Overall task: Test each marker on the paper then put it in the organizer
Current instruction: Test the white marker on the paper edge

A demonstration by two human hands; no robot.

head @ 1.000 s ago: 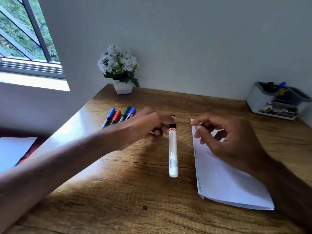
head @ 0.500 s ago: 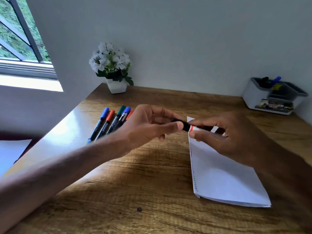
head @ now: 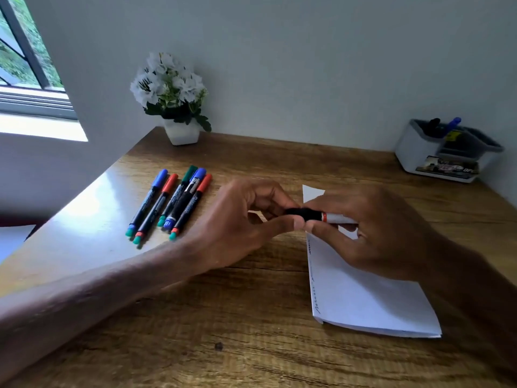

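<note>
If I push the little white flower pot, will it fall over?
Maybe. The flower pot is small and the flowers spread wider than it, so it looks top-heavy and could tip. Its flat, squarish base on the table should slide rather than roll. Being so small, it is likely light.

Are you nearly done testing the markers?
Not yet. Done: test lines on the paper, a blue marker in the organizer. In hand: the left hand grips the white marker by its black cap, the right hand its barrel. Left: five markers on the table.
</note>
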